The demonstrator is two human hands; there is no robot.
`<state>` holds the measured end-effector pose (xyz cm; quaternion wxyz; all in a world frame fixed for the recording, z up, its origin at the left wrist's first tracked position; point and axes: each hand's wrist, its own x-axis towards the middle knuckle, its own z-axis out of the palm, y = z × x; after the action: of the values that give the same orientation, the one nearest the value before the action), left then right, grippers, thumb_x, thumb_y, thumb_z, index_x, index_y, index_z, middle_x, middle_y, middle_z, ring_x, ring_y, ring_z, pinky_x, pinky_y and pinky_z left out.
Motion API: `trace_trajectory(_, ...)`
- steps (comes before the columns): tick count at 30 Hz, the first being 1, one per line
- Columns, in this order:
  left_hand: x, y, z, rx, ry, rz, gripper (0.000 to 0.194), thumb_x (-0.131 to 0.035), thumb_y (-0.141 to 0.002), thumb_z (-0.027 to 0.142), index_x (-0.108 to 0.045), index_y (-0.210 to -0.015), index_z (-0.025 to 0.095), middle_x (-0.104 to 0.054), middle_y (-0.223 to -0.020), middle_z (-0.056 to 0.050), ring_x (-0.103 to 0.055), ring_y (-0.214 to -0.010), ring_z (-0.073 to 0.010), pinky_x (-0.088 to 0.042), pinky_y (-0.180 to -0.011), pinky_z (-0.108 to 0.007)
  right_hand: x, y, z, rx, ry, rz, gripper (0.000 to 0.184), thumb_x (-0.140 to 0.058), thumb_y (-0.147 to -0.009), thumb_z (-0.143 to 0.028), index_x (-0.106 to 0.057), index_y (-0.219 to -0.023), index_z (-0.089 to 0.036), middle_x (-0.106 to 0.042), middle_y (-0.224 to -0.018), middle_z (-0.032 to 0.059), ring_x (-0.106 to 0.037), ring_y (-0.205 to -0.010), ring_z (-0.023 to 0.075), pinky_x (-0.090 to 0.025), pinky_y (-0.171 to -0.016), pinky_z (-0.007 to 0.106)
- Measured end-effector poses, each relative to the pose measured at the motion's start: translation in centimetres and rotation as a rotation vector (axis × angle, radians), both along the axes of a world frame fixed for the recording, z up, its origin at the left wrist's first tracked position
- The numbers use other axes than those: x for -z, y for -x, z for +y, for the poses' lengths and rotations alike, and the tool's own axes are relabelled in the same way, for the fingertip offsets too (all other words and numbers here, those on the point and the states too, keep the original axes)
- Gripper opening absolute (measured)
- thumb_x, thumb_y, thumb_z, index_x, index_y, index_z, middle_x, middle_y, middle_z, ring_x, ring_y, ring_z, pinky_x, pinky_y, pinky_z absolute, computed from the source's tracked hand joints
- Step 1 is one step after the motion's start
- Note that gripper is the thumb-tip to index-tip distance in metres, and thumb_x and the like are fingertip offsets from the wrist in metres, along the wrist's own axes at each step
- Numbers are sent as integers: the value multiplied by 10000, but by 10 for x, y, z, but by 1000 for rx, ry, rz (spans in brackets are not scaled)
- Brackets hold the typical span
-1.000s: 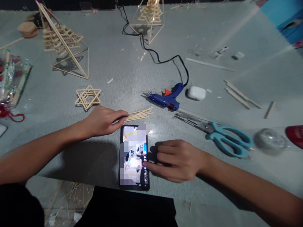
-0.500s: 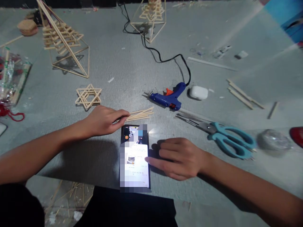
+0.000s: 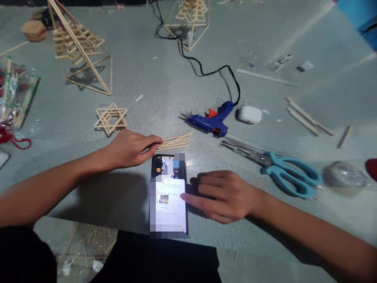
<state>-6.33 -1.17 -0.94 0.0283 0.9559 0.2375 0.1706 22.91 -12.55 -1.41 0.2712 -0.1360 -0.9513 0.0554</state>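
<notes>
My left hand (image 3: 135,147) is closed on the left ends of several thin wooden sticks (image 3: 178,141), which lie on the grey table. Just below them a smartphone (image 3: 169,196) lies flat with its screen lit, partly blurred by blocks. The index finger of my right hand (image 3: 222,196) reaches out to the right side of the screen, its other fingers curled in. Whether the fingertip presses the glass is hard to tell. A six-pointed star of sticks (image 3: 111,119) rests beyond my left hand. Beyond the sticks lies a blue glue gun (image 3: 209,122) with an orange trigger.
Turquoise-handled scissors (image 3: 290,173) lie right of the glue gun, near a white earbud case (image 3: 249,114). A black cord (image 3: 200,68) runs back past a stick pyramid (image 3: 188,31). Another stick tower (image 3: 82,51) stands at back left, beyond a plastic bag (image 3: 17,92).
The phone screen has switched from a video to a white text panel over its lower part, and the panel's content has changed. Both hands stay nearly in place; the view has shifted slightly.
</notes>
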Motion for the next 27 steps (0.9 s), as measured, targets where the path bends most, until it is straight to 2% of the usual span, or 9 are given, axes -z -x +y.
trace_trajectory(9,1,0,1,-3,26,5,266,-532,-1013,325,-708,-1178,211,-791,-778,-3,-720,-637,-116,-424,-561,-225,-5,3,0,-3,-44,-56,324,-448,-1010,-247,-652,-1225,-115,-533,-661,-25,-483,-571,152,-396,-513,302)
trace_trajectory(11,2,0,1,-1,34,5,270,-531,-1013,323,-708,-1181,207,-789,-777,-8,-715,-633,-117,-424,-563,-226,-4,2,-1,48,-61,-76,317,-449,-1018,-248,-648,-1221,-108,-549,-661,-22,-501,-581,153,-398,-517,302)
trace_trajectory(16,1,1,1,-3,39,17,274,-531,-1014,333,-707,-1186,212,-792,-788,-4,-721,-641,-116,-418,-558,-225,2,1,-1,275,-52,-121,348,-470,-994,-165,-596,-1318,-143,-600,-683,-28,-525,-595,137,-406,-551,291)
trace_trajectory(27,1,1,1,9,22,10,271,-520,-1022,320,-702,-1190,210,-798,-800,-4,-737,-656,-120,-443,-560,-226,6,2,-1,311,-39,-112,340,-454,-1003,-157,-573,-1321,-136,-602,-682,-35,-512,-582,135,-415,-557,295)
